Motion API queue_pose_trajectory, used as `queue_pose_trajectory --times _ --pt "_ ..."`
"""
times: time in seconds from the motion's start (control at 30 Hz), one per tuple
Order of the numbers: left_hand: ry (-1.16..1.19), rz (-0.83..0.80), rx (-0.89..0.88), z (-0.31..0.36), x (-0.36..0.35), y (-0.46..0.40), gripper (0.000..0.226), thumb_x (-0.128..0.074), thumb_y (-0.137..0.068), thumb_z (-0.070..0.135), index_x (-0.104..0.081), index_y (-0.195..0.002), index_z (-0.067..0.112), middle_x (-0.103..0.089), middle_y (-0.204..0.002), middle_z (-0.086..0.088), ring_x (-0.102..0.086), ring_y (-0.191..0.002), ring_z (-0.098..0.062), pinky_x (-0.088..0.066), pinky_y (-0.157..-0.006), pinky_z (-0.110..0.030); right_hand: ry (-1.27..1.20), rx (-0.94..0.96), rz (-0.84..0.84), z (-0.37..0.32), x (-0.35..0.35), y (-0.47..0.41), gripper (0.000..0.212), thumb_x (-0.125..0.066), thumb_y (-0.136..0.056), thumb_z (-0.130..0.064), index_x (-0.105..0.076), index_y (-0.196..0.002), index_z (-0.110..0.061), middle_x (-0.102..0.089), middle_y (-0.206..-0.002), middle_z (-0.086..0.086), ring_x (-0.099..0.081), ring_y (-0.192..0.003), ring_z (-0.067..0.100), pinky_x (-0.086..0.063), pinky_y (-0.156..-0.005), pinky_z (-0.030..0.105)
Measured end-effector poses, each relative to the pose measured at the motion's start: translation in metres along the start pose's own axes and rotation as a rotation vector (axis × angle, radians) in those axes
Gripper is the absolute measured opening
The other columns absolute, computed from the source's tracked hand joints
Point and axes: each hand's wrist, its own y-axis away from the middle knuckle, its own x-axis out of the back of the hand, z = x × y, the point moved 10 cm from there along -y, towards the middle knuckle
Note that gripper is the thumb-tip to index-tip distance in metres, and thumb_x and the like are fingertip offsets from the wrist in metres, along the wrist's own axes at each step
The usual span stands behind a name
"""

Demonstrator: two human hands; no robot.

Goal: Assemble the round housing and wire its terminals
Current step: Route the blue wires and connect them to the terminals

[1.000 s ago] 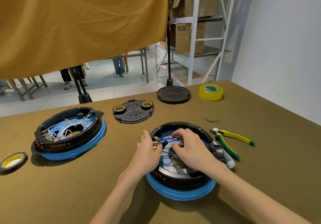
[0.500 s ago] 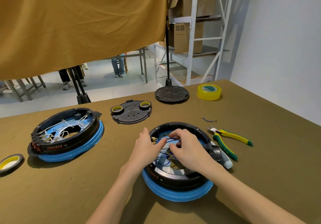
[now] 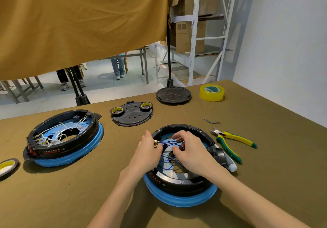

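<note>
Two hands are in the round housing (image 3: 178,180), lower centre of the frame, on its blue ring. Left hand (image 3: 146,152) rests at the left inner rim, its fingers beside the brass terminals (image 3: 156,143); whether they pinch a terminal or only steady the block cannot be told. Right hand (image 3: 192,152): fingers curled and pinched on the far end of a blue wire (image 3: 168,142) that runs across to the terminals.

Judgement for this step: terminal block to be held steady, wire end to be pushed on straight, loops underneath kept clear of the centre opening. Crossed leads should be checked before seating; a bent tab is the risk.

Tabletop (image 3: 265,165) is covered in olive-brown cloth. Second housing (image 3: 65,139) with white wires is at left. Black cover plate (image 3: 131,115) with two tape rolls on it lies above centre, a round black lid (image 3: 173,95) beyond. Yellow tape roll (image 3: 212,92) at upper right, cutters (image 3: 233,140) at right. An ochre curtain fills the upper left; shelving with cartons stands behind.
</note>
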Motion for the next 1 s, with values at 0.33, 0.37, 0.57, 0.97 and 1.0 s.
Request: queue_pose_trajectory --times 0.33,0.37,0.57,0.97,1.0 --pt "0.036 0.092 -0.055 0.009 0.009 0.001 0.063 -0.054 -0.102 0.030 -0.029 -0.156 0.009 -0.053 -0.143 -0.011 -0.060 -0.116 -0.025 -0.054 -0.094 -0.039 0.013 0.007 0.000 0.000 0.000 -0.001 0.033 -0.061 -0.099 -0.027 -0.060 -0.131 -0.022 -0.055 -0.123 -0.006 -0.056 -0.108 0.007 -0.047 -0.097 0.027" --pt "0.035 0.088 -0.054 0.009 0.008 0.002 0.063 -0.053 -0.103 0.030 -0.028 -0.156 0.009 -0.053 -0.143 -0.012 -0.061 -0.115 -0.027 -0.054 -0.095 -0.042 0.017 0.009 -0.001 0.000 -0.001 -0.001 0.033 -0.060 -0.099 -0.027 -0.060 -0.132 -0.022 -0.055 -0.123 -0.006 -0.055 -0.110 0.007 -0.047 -0.098 0.027" --pt "0.001 0.085 -0.053 0.009 0.006 0.003 0.062 -0.050 -0.104 0.030 -0.025 -0.156 0.006 -0.046 -0.150 -0.016 -0.051 -0.131 -0.032 -0.046 -0.105 -0.044 0.044 -0.002 0.045 0.001 0.007 -0.002 0.030 -0.064 -0.098 -0.025 -0.062 -0.128 -0.023 -0.056 -0.118 -0.007 -0.054 -0.103 0.006 -0.048 -0.096 0.028" --pt "0.023 0.329 -0.167 0.020 0.034 0.027 0.025 -0.069 -0.094 0.027 -0.047 -0.103 0.034 -0.058 -0.083 0.017 -0.063 -0.065 -0.007 -0.049 -0.050 -0.022 0.449 0.222 -0.019 -0.031 0.005 -0.027 0.025 -0.058 -0.098 -0.047 -0.070 -0.116 -0.034 -0.065 -0.109 -0.007 -0.049 -0.103 0.020 -0.036 -0.088 0.038" --pt "0.003 0.323 -0.158 0.019 0.033 0.026 0.022 -0.068 -0.094 0.028 -0.047 -0.101 0.033 -0.058 -0.080 0.015 -0.062 -0.064 -0.007 -0.046 -0.049 -0.022 0.452 0.251 -0.020 -0.034 0.002 -0.028 0.023 -0.058 -0.099 -0.046 -0.071 -0.115 -0.035 -0.065 -0.107 -0.008 -0.047 -0.101 0.020 -0.033 -0.085 0.037"
